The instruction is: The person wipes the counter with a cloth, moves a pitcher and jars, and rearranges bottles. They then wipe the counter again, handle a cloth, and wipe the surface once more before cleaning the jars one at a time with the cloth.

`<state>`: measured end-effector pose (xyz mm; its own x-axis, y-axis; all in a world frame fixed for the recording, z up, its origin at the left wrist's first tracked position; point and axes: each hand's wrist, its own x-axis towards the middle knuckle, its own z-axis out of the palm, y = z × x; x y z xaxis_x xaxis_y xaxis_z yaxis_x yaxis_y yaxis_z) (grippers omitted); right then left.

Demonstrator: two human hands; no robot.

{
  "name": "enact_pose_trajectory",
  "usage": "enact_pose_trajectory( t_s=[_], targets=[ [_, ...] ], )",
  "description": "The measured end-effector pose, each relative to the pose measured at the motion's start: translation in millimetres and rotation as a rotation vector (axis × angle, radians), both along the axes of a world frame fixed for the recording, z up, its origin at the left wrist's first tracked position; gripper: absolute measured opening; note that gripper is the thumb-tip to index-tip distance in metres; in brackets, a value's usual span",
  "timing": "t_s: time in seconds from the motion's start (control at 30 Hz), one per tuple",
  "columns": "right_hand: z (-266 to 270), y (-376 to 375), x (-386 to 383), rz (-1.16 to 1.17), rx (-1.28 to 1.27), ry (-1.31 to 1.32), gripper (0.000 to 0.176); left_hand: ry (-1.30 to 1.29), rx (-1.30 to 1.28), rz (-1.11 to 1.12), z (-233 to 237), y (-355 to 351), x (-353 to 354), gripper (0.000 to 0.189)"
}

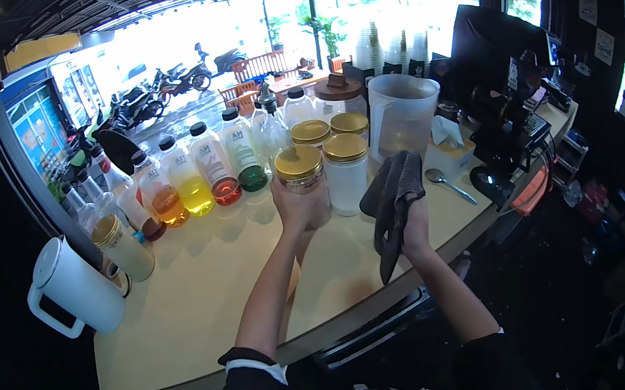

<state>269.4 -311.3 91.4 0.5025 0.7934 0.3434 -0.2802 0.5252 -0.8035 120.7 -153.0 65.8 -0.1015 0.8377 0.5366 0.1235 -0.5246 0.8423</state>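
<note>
My left hand (296, 208) is wrapped around a clear glass jar (318, 201) with a gold lid, at the middle of the counter. In my right hand (416, 225) a dark grey cloth (390, 203) is bunched, hanging down over the counter's front edge. Just right of the held jar stands another gold-lidded jar (348, 181) with pale contents. Two more gold-lidded jars (310, 131) are close behind them. Beyond the cloth is a large translucent pitcher (403, 118). The fingers of my right hand are partly hidden by the cloth.
Bottles with coloured liquids (196, 190) line the back of the wooden counter (184, 316). At its left end are a white jug (76, 288) and a gold-lidded jar (127, 255). To the right lie a spoon (452, 186), a tissue box (449, 147) and dark equipment (493, 115).
</note>
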Motion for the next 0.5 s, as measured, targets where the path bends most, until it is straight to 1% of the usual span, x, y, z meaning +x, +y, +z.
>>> enact_pose_trajectory(
  t_s=[0.03, 0.07, 0.1, 0.13, 0.17, 0.2, 0.23, 0.3, 0.33, 0.37, 0.43, 0.47, 0.5],
  targets=[
    [5.6, -1.8, -2.5, -0.013, -0.055, -0.043, 0.042, 0.002, 0.003, 0.014, 8.2, -11.2, -6.8, 0.089],
    [9.5, 0.4, -6.0, 0.004, -0.054, -0.04, 0.042, 0.047, -0.026, -0.049, 19.0, -29.9, -17.4, 0.085],
    [12.9, 4.4, -10.8, 0.063, 0.029, -0.165, 0.044, 0.091, -0.06, -0.109, 25.2, -47.7, -28.9, 0.081],
    [16.6, 7.3, -18.0, 0.125, 0.113, -0.286, 0.047, 0.095, -0.067, -0.085, 26.3, -62.6, -40.5, 0.081],
    [23.0, 6.5, -32.4, 0.167, 0.102, -0.313, 0.053, 0.223, -0.077, -0.119, 25.0, -77.9, -52.5, 0.082],
    [20.8, 16.0, -44.5, 0.135, 0.141, -0.597, 0.054, 0.348, -0.093, -0.152, 18.8, -90.1, -63.9, 0.082],
    [18.1, 24.9, -57.9, 0.101, 0.188, -0.88, 0.055, 0.352, -0.108, -0.125, 4.6, -95.6, -75.6, 0.082],
    [34.3, 13.7, -90.6, -0.263, 0.559, -1.815, 0.057, 0.517, 0.279, -0.162, -36.2, -91.7, -96.9, 0.079],
    [28.9, 18.1, -105.7, -0.208, 0.522, -1.778, 0.056, 0.682, 0.212, -0.097, -49.1, -85.6, -97.7, 0.074],
    [30.2, 24.2, -112.2, -0.193, 0.541, -1.772, 0.056, 0.684, 0.205, -0.078, -61.3, -82.0, -103.8, 0.074],
    [51.5, 45.3, -120.5, 0.101, 0.198, -1.745, 0.049, 0.766, 0.231, -0.334, -64.8, -82.8, -110.5, 0.073],
    [67.6, 58.9, -119.3, 0.339, 0.016, -1.729, 0.045, 0.075, -0.152, -0.524, -36.4, -109.3, -105.8, 0.074],
    [68.1, 71.7, -115.5, 0.346, 0.017, -1.726, 0.045, 0.075, -0.157, -0.52, -31.0, -110.8, -103.5, 0.074]
  ],
)
